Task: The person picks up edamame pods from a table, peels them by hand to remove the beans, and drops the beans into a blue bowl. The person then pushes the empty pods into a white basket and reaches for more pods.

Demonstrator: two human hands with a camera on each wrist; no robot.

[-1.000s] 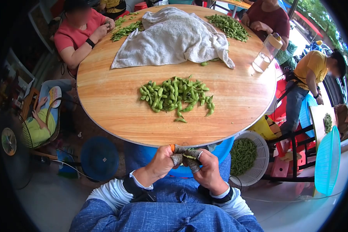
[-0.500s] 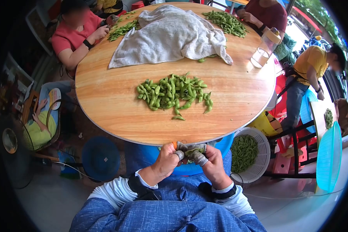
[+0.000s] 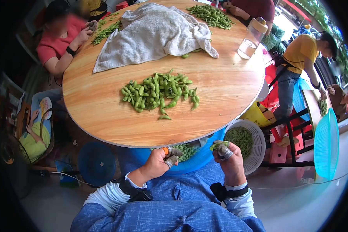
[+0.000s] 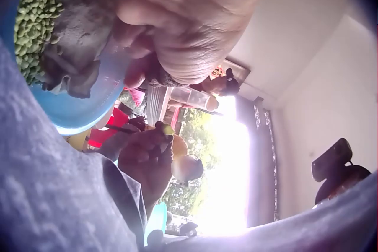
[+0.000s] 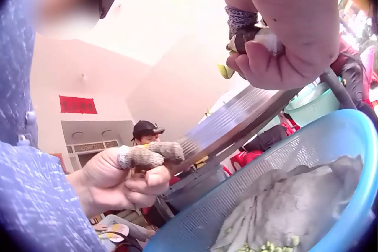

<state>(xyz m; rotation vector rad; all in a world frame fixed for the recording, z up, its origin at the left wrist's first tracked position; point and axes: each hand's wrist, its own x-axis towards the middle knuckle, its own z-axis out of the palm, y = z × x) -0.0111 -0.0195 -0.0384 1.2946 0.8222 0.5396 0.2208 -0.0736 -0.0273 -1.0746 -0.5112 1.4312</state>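
Observation:
My left hand (image 3: 155,165), in cloth finger covers with an orange band, hovers at the near edge of the blue basket (image 3: 205,160). Its covered thumb and index finger lie together in the right wrist view, with no pod showing between them. Off to the right, my right hand (image 3: 232,164) pinches a green soybean pod (image 3: 214,146) between covered fingers; the pod's end (image 5: 224,71) pokes out in the right wrist view. Shelled beans (image 4: 35,33) lie in the basket beside a grey cloth (image 4: 80,33). A pile of pods (image 3: 154,92) sits on the round table (image 3: 104,104).
A white towel (image 3: 154,34) covers a mound mid-table, with a bottle (image 3: 253,38) to its right. A white basket (image 3: 259,150) of pods stands right of my legs, a dark blue basin (image 3: 96,164) to the left. Several other people sit or stand around.
My hands were together over the basket, working at a pod; now they are apart. The right hand has moved right with a pod. The head view has turned, so the table shifts left.

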